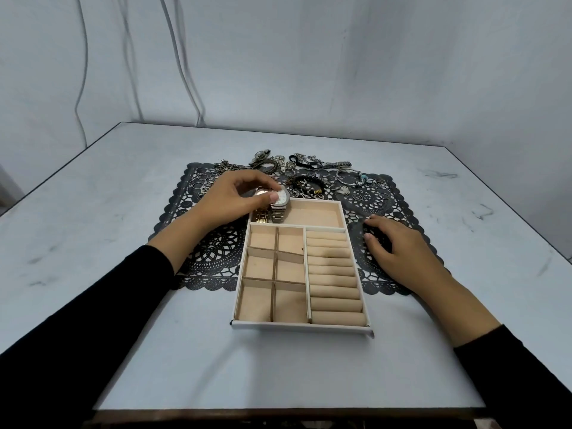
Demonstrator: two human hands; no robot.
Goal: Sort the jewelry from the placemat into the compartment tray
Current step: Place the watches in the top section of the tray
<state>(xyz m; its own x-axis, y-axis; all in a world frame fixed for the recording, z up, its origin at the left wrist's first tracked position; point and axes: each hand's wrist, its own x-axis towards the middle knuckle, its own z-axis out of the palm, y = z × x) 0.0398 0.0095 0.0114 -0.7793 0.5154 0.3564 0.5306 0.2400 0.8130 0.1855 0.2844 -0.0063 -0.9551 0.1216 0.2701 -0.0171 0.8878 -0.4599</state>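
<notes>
Nearest me, the compartment tray's (301, 327) six small squares and its ring rolls hold nothing, so I judge the sort barely begun. My right hand (399, 252) rests on the placemat (210, 258) just beside the tray's right wall, fingers loosely apart and gripping nothing. At the tray's far-left corner, my left hand (235, 196) has its fingers clamped on a silver watch (281, 198) over the long compartment, where a gold band (263, 217) already lies. Most of the jewelry (306, 181) is heaped along the placemat's far edge.
</notes>
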